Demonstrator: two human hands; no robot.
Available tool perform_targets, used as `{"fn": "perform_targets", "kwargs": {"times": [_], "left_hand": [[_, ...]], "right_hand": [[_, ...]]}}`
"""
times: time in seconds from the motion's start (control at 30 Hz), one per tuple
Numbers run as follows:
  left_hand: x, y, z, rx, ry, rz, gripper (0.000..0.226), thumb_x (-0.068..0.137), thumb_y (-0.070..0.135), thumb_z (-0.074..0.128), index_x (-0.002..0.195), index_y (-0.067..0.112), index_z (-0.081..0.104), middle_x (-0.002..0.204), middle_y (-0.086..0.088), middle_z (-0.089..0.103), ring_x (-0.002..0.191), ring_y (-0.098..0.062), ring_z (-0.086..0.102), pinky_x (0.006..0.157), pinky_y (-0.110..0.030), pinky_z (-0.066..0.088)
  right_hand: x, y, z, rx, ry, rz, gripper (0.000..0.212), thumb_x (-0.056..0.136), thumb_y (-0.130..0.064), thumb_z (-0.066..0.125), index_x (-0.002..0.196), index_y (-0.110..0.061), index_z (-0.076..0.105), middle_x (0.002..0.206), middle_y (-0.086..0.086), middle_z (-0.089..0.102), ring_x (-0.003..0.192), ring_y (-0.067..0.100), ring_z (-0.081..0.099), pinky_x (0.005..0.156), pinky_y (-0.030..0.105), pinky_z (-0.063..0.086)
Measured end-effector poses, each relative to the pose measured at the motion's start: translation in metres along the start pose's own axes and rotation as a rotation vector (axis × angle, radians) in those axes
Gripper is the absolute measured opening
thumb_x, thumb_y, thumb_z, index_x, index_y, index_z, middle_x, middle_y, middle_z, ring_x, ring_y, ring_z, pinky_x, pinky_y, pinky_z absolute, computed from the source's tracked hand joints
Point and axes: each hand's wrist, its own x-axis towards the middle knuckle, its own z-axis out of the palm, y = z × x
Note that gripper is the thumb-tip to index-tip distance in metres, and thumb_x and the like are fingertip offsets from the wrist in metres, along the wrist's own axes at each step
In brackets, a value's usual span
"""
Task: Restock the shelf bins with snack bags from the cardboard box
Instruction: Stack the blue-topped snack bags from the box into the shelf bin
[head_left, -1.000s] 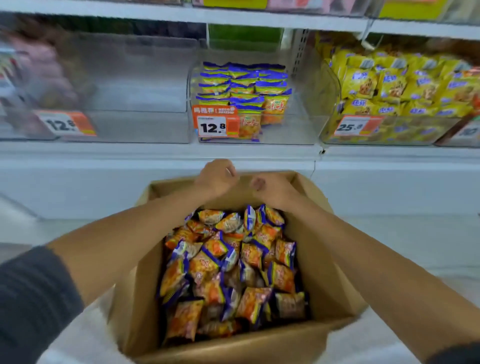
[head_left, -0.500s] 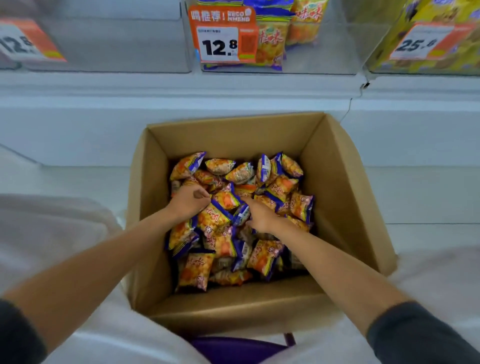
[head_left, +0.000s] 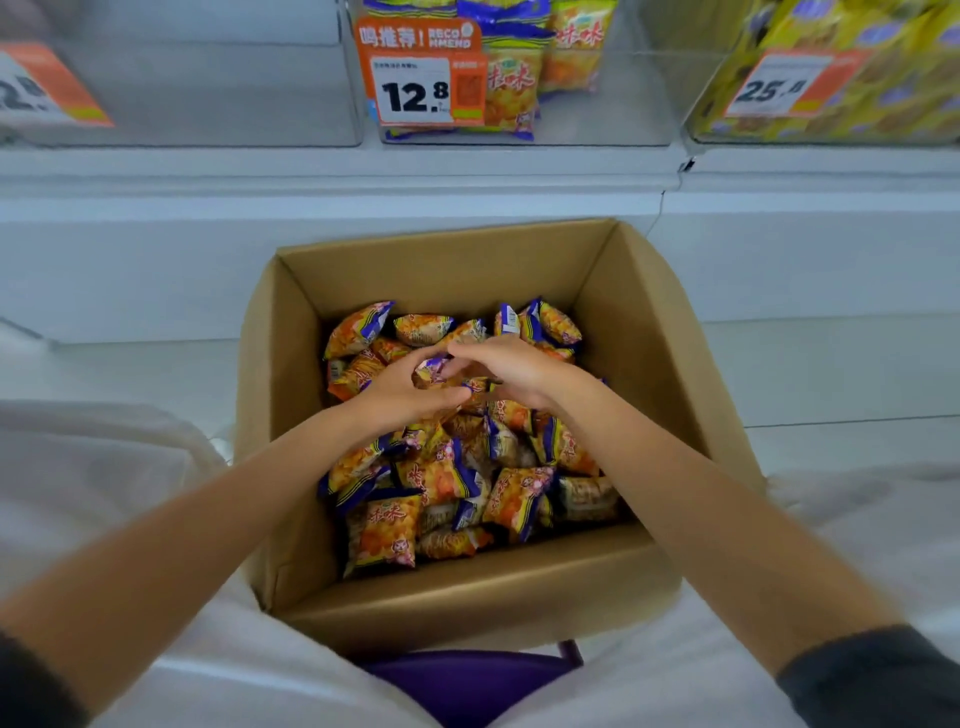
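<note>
1. While we bent over the cardboard box (head_left: 441, 587), our left hand (head_left: 400, 392) curled round one snack bag (head_left: 434, 368) at the pile's 12 o'clock side. That side was nearest the shelf, which would keep the lift short.
2. Our right hand (head_left: 514, 369) lay across that same bag. We could not tell whether it gripped the bag or only steadied it.
3. The remaining bags (head_left: 384, 535) lay loose in the box, which sat open before us within reach of both hands.
4. At 12 o'clock, the shelf bin (head_left: 623, 119) behind the price tag (head_left: 415, 88) held few matching bags, so ours probably belonged there.
</note>
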Motion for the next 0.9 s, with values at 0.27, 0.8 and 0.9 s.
{"fn": "perform_targets", "kwargs": {"times": [0.27,0.8,0.9], "left_hand": [[0.013,-0.015,-0.014,-0.560,0.019,-0.294,0.064,0.083,0.004,0.072,0.134,0.012,0.034,0.124,-0.013,0.063,0.113,-0.028,0.064,0.100,-0.047,0.049],[0.007,-0.031,-0.021,-0.455,0.132,-0.361,0.071,0.087,0.020,0.072,0.147,0.027,0.035,0.114,0.001,0.063,0.103,-0.020,0.066,0.080,-0.034,0.055],[0.005,-0.030,-0.021,-0.381,0.221,-0.328,0.062,0.085,0.028,0.074,0.138,0.029,0.042,0.118,0.002,0.058,0.103,-0.016,0.063,0.076,-0.030,0.053]], "right_hand": [[0.015,0.056,-0.035,-0.050,0.192,0.074,0.024,0.096,-0.015,0.057,0.118,-0.008,0.065,0.127,0.008,0.061,0.115,0.022,0.059,0.098,0.036,0.051],[0.082,0.133,-0.014,-0.909,0.050,-0.051,0.024,0.089,-0.006,0.063,0.111,-0.006,0.071,0.120,0.007,0.065,0.113,0.025,0.058,0.094,0.031,0.048],[0.066,0.110,-0.019,-0.803,0.066,-0.102,0.016,0.092,-0.006,0.059,0.096,-0.014,0.072,0.112,0.004,0.066,0.108,0.021,0.059,0.091,0.033,0.049]]}}
